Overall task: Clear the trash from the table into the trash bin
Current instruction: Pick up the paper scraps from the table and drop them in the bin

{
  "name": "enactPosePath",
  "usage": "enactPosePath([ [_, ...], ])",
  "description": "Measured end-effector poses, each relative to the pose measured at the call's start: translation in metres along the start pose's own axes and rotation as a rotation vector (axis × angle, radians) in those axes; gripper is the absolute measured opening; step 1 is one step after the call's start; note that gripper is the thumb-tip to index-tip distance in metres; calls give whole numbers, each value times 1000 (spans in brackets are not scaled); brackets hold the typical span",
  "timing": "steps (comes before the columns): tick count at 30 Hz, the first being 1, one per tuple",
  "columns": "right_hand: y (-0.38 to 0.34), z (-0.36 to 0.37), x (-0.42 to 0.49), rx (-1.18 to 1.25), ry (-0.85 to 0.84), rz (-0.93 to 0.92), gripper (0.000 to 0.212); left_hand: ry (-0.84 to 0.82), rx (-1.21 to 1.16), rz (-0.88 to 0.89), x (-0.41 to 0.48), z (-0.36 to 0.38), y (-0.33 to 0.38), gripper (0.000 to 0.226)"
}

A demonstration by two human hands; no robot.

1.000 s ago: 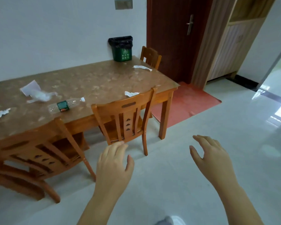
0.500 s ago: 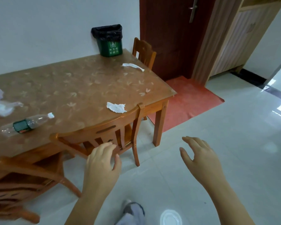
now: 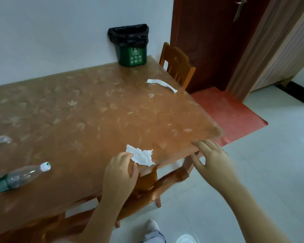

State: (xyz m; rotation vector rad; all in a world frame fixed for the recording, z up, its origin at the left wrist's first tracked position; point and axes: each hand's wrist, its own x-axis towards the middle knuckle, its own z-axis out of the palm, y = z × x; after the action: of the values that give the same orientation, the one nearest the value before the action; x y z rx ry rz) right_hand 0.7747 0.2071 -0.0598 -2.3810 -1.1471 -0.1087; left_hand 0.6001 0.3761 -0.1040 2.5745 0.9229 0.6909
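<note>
Now two paper scraps (image 3: 141, 156) (image 3: 162, 84), one bottle (image 3: 23, 176); left hand (image 3: 120, 171) touches one, right hand (image 3: 212, 158) spread.

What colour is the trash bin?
The trash bin is green with a black liner, head view.

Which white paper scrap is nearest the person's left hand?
The crumpled tissue at the left hand's fingertips, on the near edge; the long strip lies far off, towards the bin.
</note>
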Motion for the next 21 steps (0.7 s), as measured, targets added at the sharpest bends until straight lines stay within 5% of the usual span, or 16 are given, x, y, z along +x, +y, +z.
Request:
enactPosePath([
  [5,2,39,59,-15,-58,32,28,-156,-39,-21,49,50,-31,21],
  [11,12,62,80,-20,-190,82,32,-350,-33,-113,64,103,-51,36],
  [21,26,77,79,17,-264,123,31,-359,-1,-135,51,147,-70,29],
])
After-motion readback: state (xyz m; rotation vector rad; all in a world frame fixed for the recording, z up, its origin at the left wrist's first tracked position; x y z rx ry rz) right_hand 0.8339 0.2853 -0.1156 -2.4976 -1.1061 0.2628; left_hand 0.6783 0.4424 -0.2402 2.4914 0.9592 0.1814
